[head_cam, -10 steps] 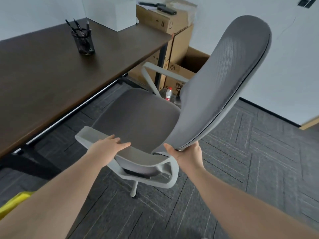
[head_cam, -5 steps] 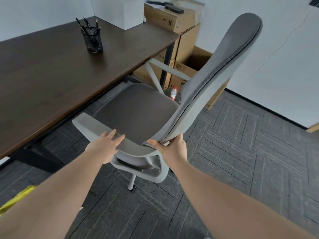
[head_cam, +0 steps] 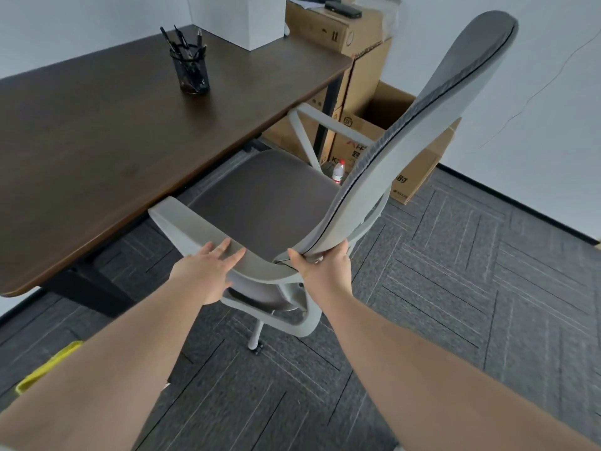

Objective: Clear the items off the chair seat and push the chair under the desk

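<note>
A grey office chair (head_cam: 266,203) with a tall backrest (head_cam: 432,125) stands beside the dark wooden desk (head_cam: 97,131). Its seat is bare and its front edge lies just under the desk's rim. My left hand (head_cam: 206,271) lies flat, fingers spread, on the near grey armrest (head_cam: 192,226). My right hand (head_cam: 325,271) grips the lower edge of the backrest, thumb on the seat side. The far armrest (head_cam: 325,118) reaches under the desk's corner.
A black mesh pen holder (head_cam: 190,73) and a white box (head_cam: 240,17) stand on the desk. Cardboard boxes (head_cam: 364,76) sit behind the chair, with a small red-capped bottle (head_cam: 338,172) on the floor. A yellow object (head_cam: 48,369) lies at lower left. Dark carpet tiles spread to the right.
The chair has turned and rolled toward the desk, so its seat front is now at the desk's rim. Both hands stayed on the armrest and backrest and moved with it.
</note>
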Tool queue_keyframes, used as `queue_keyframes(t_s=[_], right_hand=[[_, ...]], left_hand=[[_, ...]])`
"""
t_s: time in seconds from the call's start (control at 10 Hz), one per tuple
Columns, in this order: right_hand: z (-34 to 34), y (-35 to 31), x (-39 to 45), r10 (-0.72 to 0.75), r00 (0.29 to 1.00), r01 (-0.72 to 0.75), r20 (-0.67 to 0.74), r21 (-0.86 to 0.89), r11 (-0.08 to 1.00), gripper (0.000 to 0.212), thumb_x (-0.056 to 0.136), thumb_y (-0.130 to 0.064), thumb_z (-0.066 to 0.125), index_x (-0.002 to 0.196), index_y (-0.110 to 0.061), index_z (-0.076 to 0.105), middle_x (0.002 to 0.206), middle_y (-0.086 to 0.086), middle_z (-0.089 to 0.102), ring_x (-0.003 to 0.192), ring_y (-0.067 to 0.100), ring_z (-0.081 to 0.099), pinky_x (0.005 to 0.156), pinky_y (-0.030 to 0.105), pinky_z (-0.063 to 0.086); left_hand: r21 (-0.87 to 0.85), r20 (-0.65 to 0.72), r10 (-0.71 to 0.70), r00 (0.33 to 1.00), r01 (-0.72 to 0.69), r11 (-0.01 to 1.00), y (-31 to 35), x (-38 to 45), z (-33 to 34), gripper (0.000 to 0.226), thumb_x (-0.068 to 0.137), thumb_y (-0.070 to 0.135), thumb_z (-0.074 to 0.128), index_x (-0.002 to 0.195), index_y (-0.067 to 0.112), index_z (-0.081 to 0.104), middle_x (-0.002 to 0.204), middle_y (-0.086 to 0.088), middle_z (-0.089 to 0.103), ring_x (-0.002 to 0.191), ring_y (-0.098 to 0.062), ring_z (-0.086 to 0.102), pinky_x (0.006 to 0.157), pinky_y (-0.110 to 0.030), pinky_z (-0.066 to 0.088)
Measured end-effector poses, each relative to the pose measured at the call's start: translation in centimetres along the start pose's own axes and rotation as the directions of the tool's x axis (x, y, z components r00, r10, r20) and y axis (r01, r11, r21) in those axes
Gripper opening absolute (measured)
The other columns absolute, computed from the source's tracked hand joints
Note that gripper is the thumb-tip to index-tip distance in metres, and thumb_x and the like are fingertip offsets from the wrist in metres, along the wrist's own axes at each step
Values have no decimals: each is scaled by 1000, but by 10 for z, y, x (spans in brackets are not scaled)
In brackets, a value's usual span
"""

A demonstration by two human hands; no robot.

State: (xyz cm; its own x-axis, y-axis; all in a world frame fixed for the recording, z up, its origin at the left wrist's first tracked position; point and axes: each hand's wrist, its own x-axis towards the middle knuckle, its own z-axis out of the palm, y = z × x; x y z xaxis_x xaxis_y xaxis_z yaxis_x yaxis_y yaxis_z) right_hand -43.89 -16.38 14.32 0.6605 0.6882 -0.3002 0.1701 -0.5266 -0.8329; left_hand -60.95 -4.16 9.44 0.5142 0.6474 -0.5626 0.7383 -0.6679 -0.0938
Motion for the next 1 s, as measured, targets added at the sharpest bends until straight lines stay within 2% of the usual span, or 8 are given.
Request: queue_keyframes(t_s=[0.1, 0.3, 0.4, 0.5, 0.7, 0.8, 0.9, 1.0], right_hand=[[2, -1, -2, 0, 1000, 0, -11, -20, 1000, 63, 80, -33, 74, 119, -3, 36, 73, -14, 39, 82, 18, 51, 71, 24, 42], [1, -2, -3, 16, 1000, -16, -2, -24, 1000, 64, 79, -36, 74, 119, -5, 36, 78, -11, 43, 82, 18, 48, 70, 25, 42], [1, -4, -4, 45, 999, -45, 6, -49, 998, 66, 78, -39, 75, 120, -6, 36, 101, 4, 56, 87, 20, 51, 72, 27, 43], [-2, -8, -7, 73, 997, -72, 11, -113, 991, 72, 76, -45, 74, 122, -5, 37, 116, 10, 58, 103, 27, 58, 74, 30, 44], [-16, -16, -16, 103, 991, -76, 84, -272, 959, 78, 75, -49, 73, 130, -8, 36, 127, 10, 57, 116, 31, 55, 85, 37, 47], [-26, -19, -22, 98, 985, -38, 143, -374, 927, 89, 80, -47, 69, 144, -11, 19, 134, 12, 52, 119, 32, 54, 87, 40, 49], [-41, -21, -31, 76, 978, 19, 195, -443, 896, 92, 86, -43, 64, 149, -12, 5, 140, 14, 48, 122, 33, 52, 86, 39, 48], [-62, -20, -38, 42, 974, 74, 222, -490, 868, 89, 88, -42, 60, 151, -12, 4, 140, 12, 49, 123, 32, 52, 87, 40, 48]], left_hand=[[23, 3, 10, 1000, -10, 1000, -2, -1, -4, 68, 100, 34, 34, 148, 38, -14, 161, 4, -14, 149, -25, -2, 111, -46, 37], [43, 18, 10, 1000, -11, 999, 1, -3, -7, 67, 99, 36, 33, 148, 38, -13, 161, 4, -12, 149, -24, 1, 110, -46, 36], [52, 18, 15, 1000, -16, 999, 2, -6, -10, 66, 100, 37, 33, 148, 38, -11, 161, 4, -11, 149, -23, 4, 109, -46, 35], [56, 5, 20, 1000, -20, 998, 3, -12, -14, 65, 100, 38, 33, 149, 35, -9, 161, 2, -10, 149, -23, 2, 112, -47, 32], [2, -15, 10, 1000, -10, 1000, 12, -34, -22, 64, 99, 42, 32, 150, 33, -6, 162, 0, -8, 149, -24, 1, 115, -49, 31], [-19, -21, 7, 1000, -7, 1000, 22, -50, -26, 64, 99, 43, 32, 150, 33, -6, 162, 0, -7, 149, -24, 1, 113, -50, 32], [-53, -47, -1, 999, -1, 999, 33, -65, -32, 64, 99, 43, 32, 150, 33, -5, 162, 0, -6, 149, -24, 2, 111, -51, 35], [-81, -75, -15, 997, 9, 997, 43, -80, -38, 65, 98, 44, 32, 150, 33, -5, 162, 0, -4, 149, -24, 2, 111, -51, 36]])
